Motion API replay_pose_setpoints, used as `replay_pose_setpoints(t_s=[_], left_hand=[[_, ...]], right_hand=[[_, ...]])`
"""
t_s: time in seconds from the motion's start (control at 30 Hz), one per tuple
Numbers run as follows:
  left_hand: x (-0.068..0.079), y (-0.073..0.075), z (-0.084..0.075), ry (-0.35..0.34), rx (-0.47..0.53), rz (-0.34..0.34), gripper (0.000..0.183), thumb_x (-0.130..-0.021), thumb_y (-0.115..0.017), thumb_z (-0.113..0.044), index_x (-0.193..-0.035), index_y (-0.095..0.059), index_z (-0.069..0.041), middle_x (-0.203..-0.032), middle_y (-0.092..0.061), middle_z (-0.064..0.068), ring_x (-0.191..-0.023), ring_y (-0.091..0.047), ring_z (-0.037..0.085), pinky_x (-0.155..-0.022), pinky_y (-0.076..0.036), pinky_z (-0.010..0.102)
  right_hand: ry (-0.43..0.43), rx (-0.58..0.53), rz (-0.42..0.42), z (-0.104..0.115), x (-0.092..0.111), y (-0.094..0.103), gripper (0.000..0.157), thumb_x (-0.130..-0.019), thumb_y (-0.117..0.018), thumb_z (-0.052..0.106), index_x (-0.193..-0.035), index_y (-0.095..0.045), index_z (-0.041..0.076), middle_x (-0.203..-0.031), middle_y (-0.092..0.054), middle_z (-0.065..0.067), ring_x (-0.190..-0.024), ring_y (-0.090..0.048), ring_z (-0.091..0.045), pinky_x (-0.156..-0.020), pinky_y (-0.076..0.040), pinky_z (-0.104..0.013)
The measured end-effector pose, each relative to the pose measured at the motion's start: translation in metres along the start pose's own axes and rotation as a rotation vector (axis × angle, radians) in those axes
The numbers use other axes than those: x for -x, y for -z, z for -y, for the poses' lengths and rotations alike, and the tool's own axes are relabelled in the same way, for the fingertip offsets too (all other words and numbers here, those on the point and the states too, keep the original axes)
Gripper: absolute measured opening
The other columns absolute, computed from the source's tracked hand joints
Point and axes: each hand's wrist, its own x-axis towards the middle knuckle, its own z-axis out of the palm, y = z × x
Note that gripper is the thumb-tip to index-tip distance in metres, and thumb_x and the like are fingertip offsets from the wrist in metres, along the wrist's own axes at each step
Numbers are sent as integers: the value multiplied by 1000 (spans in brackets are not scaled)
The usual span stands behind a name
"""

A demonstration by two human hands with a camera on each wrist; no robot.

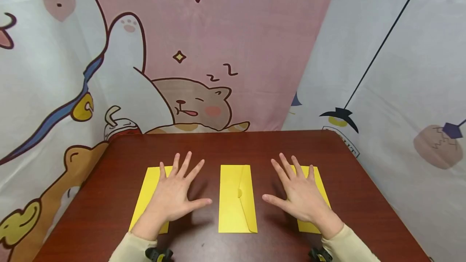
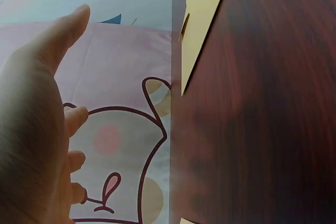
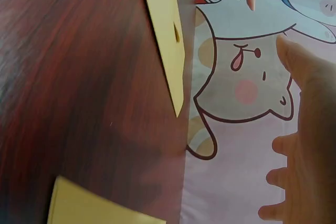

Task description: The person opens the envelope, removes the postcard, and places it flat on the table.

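Three yellow envelopes lie in a row on the table. The middle envelope [image 1: 234,199] shows its flap side, with a small rounded tab. Above the left envelope [image 1: 143,197] my left hand [image 1: 172,195] is held with fingers spread, covering part of it. My right hand [image 1: 300,195] likewise hovers over the right envelope [image 1: 319,185], fingers spread and thumb toward the middle. Neither hand holds anything. Both wrist views show the hand raised off the tabletop, with the middle envelope [image 2: 202,19] beyond the left hand and a near envelope [image 3: 94,205] low in the right wrist view.
The dark reddish-brown table [image 1: 204,146] has rounded far corners. Behind it hangs a cloth [image 1: 262,51] printed with cartoon animals, reaching down past the table's far and side edges. A dark strap mount [image 1: 159,254] sits at the left wrist, another [image 1: 320,254] at the right.
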Motion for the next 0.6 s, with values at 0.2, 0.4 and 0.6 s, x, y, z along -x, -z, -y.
replay_pose_setpoints(t_s=[0.2,0.4,0.6], left_hand=[[6,3,10,6,14,2,111,-80,-60,-91,-170,-20,-38,-176,-9,12,-159,-6,47,-112,-8,84],[16,9,23,22,18,0,112,-79,-59,-92,-170,-23,-36,-176,-13,14,-159,-8,47,-111,-10,84],[23,11,36,21,41,10,110,-81,-61,-89,-169,-25,-35,-176,-12,12,-158,-10,48,-112,-10,84]], right_hand=[[22,-12,-3,14,-8,0,106,-89,-51,86,-169,-29,20,-175,-20,-12,-155,-24,-48,-107,-15,-87],[53,-52,-5,31,-17,-2,106,-90,-47,87,-170,-25,21,-176,-14,-8,-156,-22,-46,-108,-16,-86],[62,-63,-13,47,-28,-4,107,-90,-47,88,-171,-21,22,-176,-14,-8,-157,-22,-45,-108,-18,-85]])
